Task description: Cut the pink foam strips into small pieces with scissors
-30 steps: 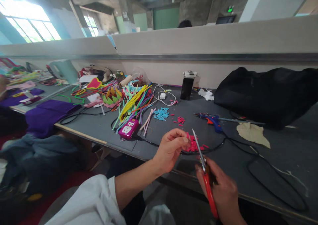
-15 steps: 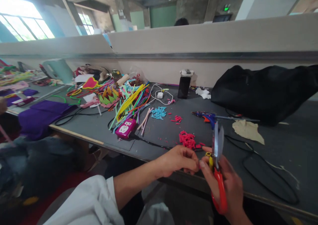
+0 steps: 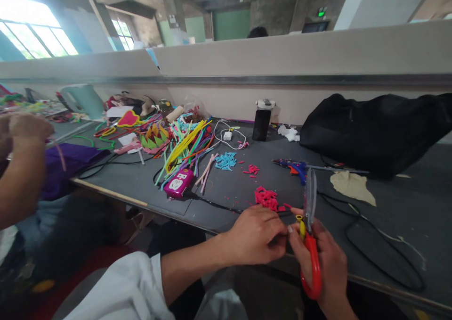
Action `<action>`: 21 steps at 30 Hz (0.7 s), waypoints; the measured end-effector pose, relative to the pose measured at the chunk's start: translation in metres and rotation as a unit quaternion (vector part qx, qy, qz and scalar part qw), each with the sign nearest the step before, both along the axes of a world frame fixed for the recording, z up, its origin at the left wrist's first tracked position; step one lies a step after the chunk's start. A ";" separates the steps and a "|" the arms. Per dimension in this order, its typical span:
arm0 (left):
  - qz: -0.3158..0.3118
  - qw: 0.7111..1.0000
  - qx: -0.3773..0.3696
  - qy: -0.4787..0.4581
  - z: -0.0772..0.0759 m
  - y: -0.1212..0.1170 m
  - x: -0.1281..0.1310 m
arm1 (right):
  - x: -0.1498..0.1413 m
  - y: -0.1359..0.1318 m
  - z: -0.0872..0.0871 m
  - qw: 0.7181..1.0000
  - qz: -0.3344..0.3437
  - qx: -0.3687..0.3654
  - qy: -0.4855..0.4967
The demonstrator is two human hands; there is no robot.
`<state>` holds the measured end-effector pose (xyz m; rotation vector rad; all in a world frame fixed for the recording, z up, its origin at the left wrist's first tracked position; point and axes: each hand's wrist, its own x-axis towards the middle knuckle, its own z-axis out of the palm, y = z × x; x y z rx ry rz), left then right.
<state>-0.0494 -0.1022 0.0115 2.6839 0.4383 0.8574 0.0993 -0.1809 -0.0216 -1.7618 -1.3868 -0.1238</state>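
My right hand [image 3: 330, 258] is wrapped round a pair of scissors [image 3: 311, 266] with red handles, their blades pointing up. A small yellow part [image 3: 302, 228] sits by the scissors' pivot. Close beside it, at the table's front edge, my left hand [image 3: 259, 235] is closed with the fingertips pinched; what they hold, if anything, is hidden. Just beyond the left hand lies a pile of short red pieces [image 3: 266, 198]. Farther back are a smaller group of red pieces [image 3: 253, 170] and a heap of short blue pieces [image 3: 226, 160].
A purple power strip [image 3: 179, 183] lies left, by a bundle of coloured fuzzy stems [image 3: 185, 145]. A blue glue gun [image 3: 299, 169], black bag [image 3: 374, 131], tumbler [image 3: 261, 122] and black cable [image 3: 349, 244] are on the table. Another person's hands [image 3: 30, 127] work at far left.
My left hand has turned slightly, its fingers curling more, and my right hand with the scissors has shifted a little. The other person's hands have risen into view at left.
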 end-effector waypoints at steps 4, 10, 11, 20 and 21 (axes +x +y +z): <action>0.022 1.000 0.000 0.021 -0.003 -0.002 0.001 | 0.000 0.000 0.000 1.000 -0.003 -0.005 0.009; 0.028 0.995 -0.100 0.008 0.000 -0.005 0.001 | -0.001 -0.003 0.003 0.999 0.029 -0.009 0.043; 0.031 0.990 -0.136 -0.003 0.002 -0.004 0.001 | -0.002 -0.004 0.003 0.998 0.030 -0.011 0.050; 0.077 0.737 -0.577 -0.343 0.026 0.010 -0.007 | -0.015 -0.005 -0.006 1.000 0.009 0.011 -0.006; 0.074 0.719 -0.586 -0.367 0.027 0.011 -0.008 | -0.016 -0.004 -0.009 1.000 0.024 0.004 -0.012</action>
